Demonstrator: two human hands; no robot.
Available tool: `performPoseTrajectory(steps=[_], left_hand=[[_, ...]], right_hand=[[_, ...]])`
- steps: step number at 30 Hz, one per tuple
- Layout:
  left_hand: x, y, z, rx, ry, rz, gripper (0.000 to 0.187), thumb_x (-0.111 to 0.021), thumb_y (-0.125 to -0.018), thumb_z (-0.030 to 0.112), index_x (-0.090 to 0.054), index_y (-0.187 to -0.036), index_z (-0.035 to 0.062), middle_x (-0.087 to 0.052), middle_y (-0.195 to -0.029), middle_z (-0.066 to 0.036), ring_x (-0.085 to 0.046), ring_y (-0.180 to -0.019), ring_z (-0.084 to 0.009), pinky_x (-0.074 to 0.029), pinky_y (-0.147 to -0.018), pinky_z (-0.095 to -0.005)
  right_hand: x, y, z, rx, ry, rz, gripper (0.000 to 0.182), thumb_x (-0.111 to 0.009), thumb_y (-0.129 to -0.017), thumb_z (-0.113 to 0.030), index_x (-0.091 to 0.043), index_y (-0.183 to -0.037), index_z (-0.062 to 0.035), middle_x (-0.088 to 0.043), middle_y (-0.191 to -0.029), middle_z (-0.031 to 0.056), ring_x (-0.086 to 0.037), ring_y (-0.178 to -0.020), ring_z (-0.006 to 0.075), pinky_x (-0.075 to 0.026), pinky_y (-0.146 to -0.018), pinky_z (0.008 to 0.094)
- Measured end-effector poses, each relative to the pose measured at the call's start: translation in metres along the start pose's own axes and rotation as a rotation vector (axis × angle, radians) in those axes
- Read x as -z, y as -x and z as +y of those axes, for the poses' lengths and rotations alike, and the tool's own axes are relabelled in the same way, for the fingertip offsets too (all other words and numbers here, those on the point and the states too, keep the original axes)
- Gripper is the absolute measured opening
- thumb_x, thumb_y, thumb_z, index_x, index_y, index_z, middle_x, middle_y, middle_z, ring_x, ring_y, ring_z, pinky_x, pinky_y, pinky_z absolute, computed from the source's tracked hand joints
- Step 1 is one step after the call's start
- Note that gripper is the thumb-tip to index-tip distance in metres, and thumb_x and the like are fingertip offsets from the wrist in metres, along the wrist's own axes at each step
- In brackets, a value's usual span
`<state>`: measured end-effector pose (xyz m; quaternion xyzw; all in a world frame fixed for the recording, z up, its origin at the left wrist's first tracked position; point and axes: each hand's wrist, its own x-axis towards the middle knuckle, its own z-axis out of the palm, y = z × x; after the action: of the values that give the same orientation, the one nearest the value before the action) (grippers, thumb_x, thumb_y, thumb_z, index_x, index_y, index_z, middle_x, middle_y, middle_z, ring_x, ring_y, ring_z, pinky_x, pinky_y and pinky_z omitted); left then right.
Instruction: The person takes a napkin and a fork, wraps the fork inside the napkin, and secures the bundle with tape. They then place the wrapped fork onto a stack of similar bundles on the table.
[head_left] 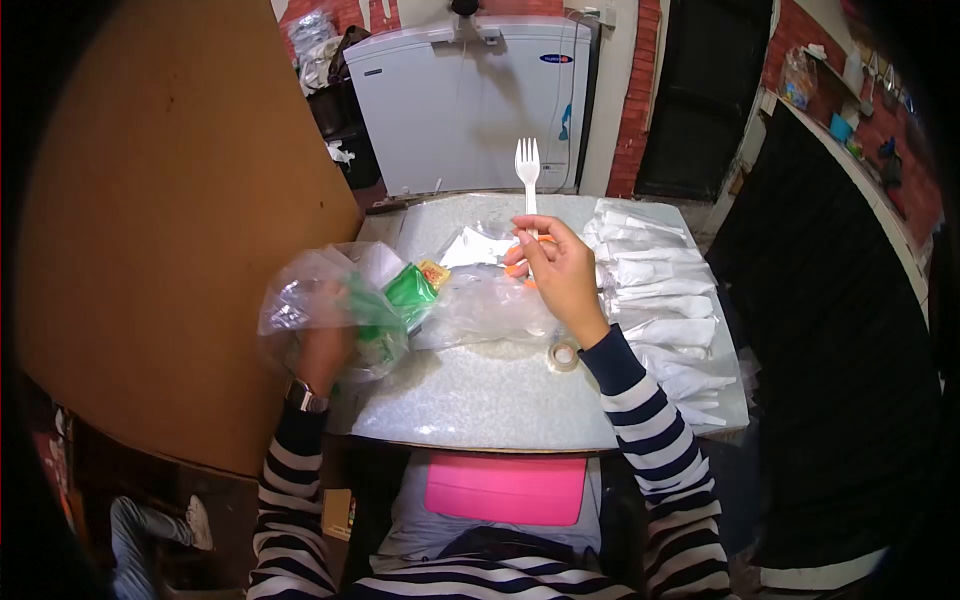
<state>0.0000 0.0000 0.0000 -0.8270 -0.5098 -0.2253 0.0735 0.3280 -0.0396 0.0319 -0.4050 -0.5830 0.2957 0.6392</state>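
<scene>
In my right hand (562, 275), a white plastic fork (527, 165) stands upright, tines up, pinched by the handle between thumb and fingers. My left hand (328, 325) is inside a clear plastic bag (290, 300) at the table's left side; the film blurs its fingers. Green packaging (410, 292) with a yellow-red patch shows beside that bag. Below and behind my right hand are orange handles (546, 240), seemingly of scissors. Clear plastic bags (475, 310) lie between my hands. A roll of tape (563, 355) sits near my right wrist.
Several white wrapped bundles (655, 300) line the right side of the table (480, 405). A brown board (190, 220) rises on the left, and a white chest freezer (470, 110) stands behind. On my lap is a pink flat item (506, 490). Another person's leg (150, 525) shows lower left.
</scene>
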Motion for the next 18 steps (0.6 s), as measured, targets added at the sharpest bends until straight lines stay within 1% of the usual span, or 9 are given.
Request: performPoseTrajectory(steps=[2, 5, 8, 11, 14, 17, 18], left_hand=[[0.003, -0.002, 0.005, 0.023, 0.16, -0.127, 0.043, -0.068, -0.078, 0.008, -0.057, -0.119, 0.0026, -0.056, -0.121, -0.021, -0.054, -0.113, -0.039, -0.042, -0.098, -0.0453], [-0.037, 0.013, -0.023, -0.103, -0.202, 0.151, 0.042, -0.067, -0.079, 0.011, -0.057, -0.119, 0.0017, -0.056, -0.122, -0.022, -0.053, -0.114, -0.0397, -0.042, -0.098, -0.0449], [-0.017, 0.008, -0.008, -0.002, -0.131, 0.005, 0.042, -0.067, -0.08, 0.014, -0.056, -0.119, 0.0023, -0.056, -0.123, -0.022, -0.052, -0.116, -0.0392, -0.042, -0.098, -0.0453], [-0.015, 0.007, -0.003, -0.15, -0.147, 0.212, 0.04, -0.067, -0.082, 0.017, -0.058, -0.119, 0.0026, -0.057, -0.124, -0.021, -0.053, -0.116, -0.038, -0.042, -0.098, -0.0451], [-0.007, -0.004, -0.002, 0.021, 0.021, 0.123, 0.035, -0.067, -0.084, 0.019, -0.061, -0.115, 0.0029, -0.06, -0.119, -0.02, -0.056, -0.112, -0.0361, -0.044, -0.096, -0.0444], [-0.003, 0.0, 0.001, 0.035, -0.16, 0.034, 0.03, -0.066, -0.086, 0.02, -0.064, -0.11, 0.0036, -0.064, -0.113, -0.018, -0.06, -0.107, -0.0334, -0.046, -0.093, -0.0432], [-0.005, 0.001, -0.001, 0.007, -0.124, 0.084, 0.03, -0.068, -0.083, 0.019, -0.064, -0.108, 0.0032, -0.064, -0.109, -0.019, -0.06, -0.103, -0.0346, -0.046, -0.09, -0.0442]], right_hand=[[-0.001, 0.0, -0.006, -0.005, 0.029, 0.014, 0.018, -0.054, -0.096, -0.004, -0.06, -0.11, 0.0051, -0.066, -0.1, 0.0126, -0.071, -0.074, 0.0176, -0.058, -0.056, 0.0247], [-0.003, 0.002, -0.007, -0.041, -0.003, 0.019, 0.017, -0.054, -0.096, -0.004, -0.06, -0.109, 0.0053, -0.066, -0.099, 0.0126, -0.071, -0.074, 0.0175, -0.058, -0.056, 0.0244], [-0.002, 0.003, -0.01, -0.027, -0.006, 0.017, 0.017, -0.055, -0.096, -0.004, -0.061, -0.108, 0.0055, -0.066, -0.097, 0.0126, -0.071, -0.074, 0.0178, -0.058, -0.056, 0.0243], [-0.004, 0.0, -0.007, 0.003, -0.007, 0.029, 0.017, -0.055, -0.095, -0.004, -0.061, -0.108, 0.0056, -0.066, -0.097, 0.0127, -0.072, -0.074, 0.018, -0.058, -0.056, 0.0244], [-0.004, 0.001, -0.004, 0.031, 0.003, 0.021, 0.017, -0.055, -0.095, -0.004, -0.061, -0.107, 0.0056, -0.065, -0.098, 0.0123, -0.072, -0.074, 0.0178, -0.058, -0.056, 0.0245], [-0.002, 0.001, -0.009, -0.001, 0.039, 0.024, 0.016, -0.055, -0.095, -0.003, -0.061, -0.107, 0.0054, -0.065, -0.099, 0.0119, -0.072, -0.074, 0.0173, -0.058, -0.056, 0.0245], [-0.002, 0.001, -0.01, -0.003, 0.039, 0.029, 0.016, -0.055, -0.095, -0.003, -0.061, -0.107, 0.0053, -0.065, -0.099, 0.0117, -0.072, -0.074, 0.0172, -0.058, -0.056, 0.0244]])
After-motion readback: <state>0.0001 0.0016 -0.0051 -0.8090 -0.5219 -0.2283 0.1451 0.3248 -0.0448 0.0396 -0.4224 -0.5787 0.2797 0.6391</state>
